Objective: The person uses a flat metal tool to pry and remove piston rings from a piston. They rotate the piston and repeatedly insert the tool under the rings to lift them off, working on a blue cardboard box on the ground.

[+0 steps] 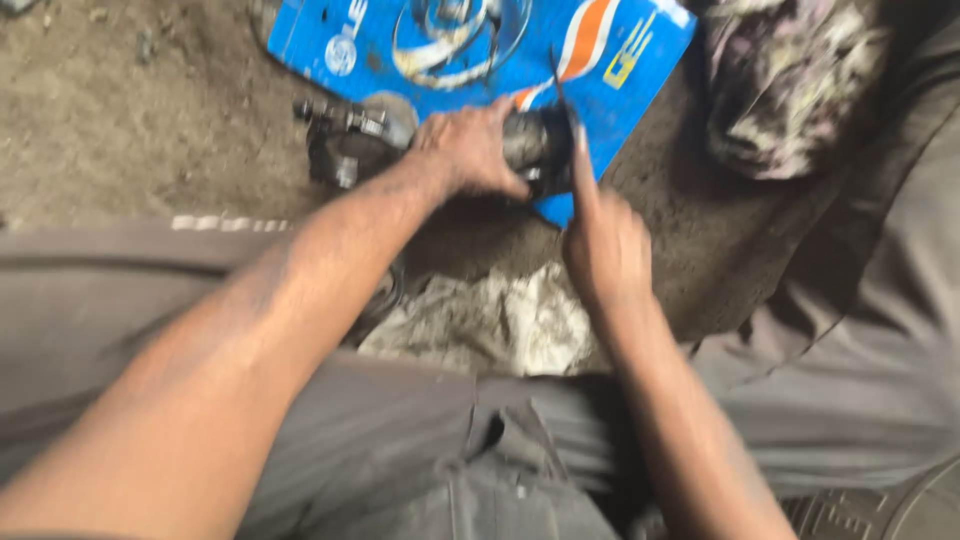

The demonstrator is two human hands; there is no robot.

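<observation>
While the person is sitting low over the dirt floor [120, 130], both bare forearms are reaching forward from the lap toward a greasy metal part [365, 140] lying on a blue printed cardboard sheet [330, 40]. That part is looking dark and grimy, with a bolted grey housing at its left end and a rounder, darker body toward the right, and it is resting at the lower edge of the sheet, partly over the dirt. The left hand [470, 150] is closing over the middle of the part from above, fingers curled down around it and pinning it in place. The right hand [603, 245] is sitting just beside it, wrapped shut around a thin dark tool [565, 95] whose slim tip is pointing up and away, its lower length running close against the right end of the part; the blur is keeping me from telling whether it is a blade or a screwdriver. Between the forearms, near the knees, a crumpled dirty white rag [490, 325] is lying on the ground. Off to the upper right, well apart from the hands, a bundled stained cloth [790, 80] is sitting on the floor. Grey trousers [400, 440] are filling the lower view.
</observation>
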